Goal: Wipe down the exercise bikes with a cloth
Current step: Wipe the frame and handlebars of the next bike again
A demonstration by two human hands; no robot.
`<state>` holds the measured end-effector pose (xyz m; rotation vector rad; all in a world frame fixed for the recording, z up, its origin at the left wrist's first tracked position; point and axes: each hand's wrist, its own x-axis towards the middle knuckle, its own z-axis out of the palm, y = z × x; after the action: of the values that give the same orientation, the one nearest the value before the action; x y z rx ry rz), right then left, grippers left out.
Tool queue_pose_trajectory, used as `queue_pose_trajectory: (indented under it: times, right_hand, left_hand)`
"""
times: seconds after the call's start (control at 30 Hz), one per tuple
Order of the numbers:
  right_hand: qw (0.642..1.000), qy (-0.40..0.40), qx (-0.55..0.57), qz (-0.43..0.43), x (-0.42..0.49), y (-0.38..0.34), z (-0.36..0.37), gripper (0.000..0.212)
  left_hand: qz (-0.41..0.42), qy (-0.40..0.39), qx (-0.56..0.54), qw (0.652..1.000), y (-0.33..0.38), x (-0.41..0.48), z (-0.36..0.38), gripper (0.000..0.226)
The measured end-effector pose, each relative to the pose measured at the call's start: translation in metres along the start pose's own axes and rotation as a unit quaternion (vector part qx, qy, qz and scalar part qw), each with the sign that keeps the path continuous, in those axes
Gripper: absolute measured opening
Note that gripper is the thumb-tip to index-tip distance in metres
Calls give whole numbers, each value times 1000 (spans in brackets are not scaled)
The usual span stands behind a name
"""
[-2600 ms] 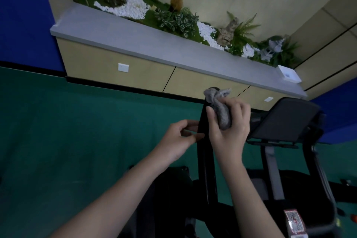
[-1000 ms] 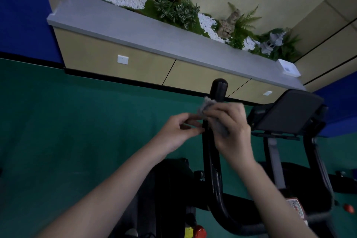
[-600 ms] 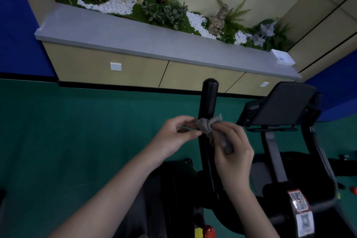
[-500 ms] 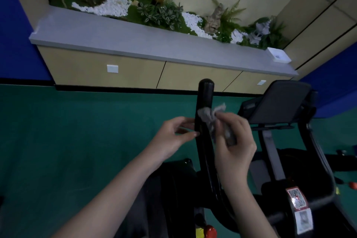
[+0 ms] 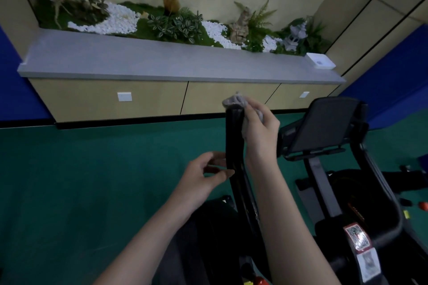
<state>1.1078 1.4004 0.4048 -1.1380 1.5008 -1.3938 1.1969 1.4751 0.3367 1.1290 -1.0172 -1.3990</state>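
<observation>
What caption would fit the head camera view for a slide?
Right hand presses a grey cloth over the top of a black bike handle while the left hand steadies it lower down.

right hand [image 5: 260, 132] and cloth [image 5: 235, 100] risen to handlebar [image 5: 234, 136] top

We cannot see the tip of the upright black handlebar post [image 5: 234, 136] — the crumpled grey cloth [image 5: 235, 100] covers it; the black exercise bike [image 5: 335, 192] runs off the bottom edge.
</observation>
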Motion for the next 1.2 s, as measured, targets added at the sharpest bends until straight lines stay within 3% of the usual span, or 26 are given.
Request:
queue_pose_trajectory:
  times: [0.13,0.33,0.47,0.63,0.93,1.13,1.2]
  right_hand:
    - [995,-60,71,30,3,3,-7,18]
    - [996,-86,12,16,-12,25,-23,21]
    - [986,-113,102,66,1,16,-15,18]
    - [974,-161,133,90,3,16,-20,21]
    - [985,-107,-136,-1,-39,32,-43,24]
    - [969,-57,-208,-121,-68,33,-61,25]
    - [968,-47,-212,-125,-75,35,-65,25]
  left_hand:
    - [13,8,7,1000,-2,1,3,31]
    - [34,39,14,999,-1,3,8,28]
    - [23,43,-3,999,0,3,10,27]
    - [13,42,-10,999,1,3,10,25]
    - [4,37,-15,999,6,0,9,22]
    - [-15,29,-8,999,11,-1,8,24]
    - [-19,26,-5,999,11,-3,7,23]
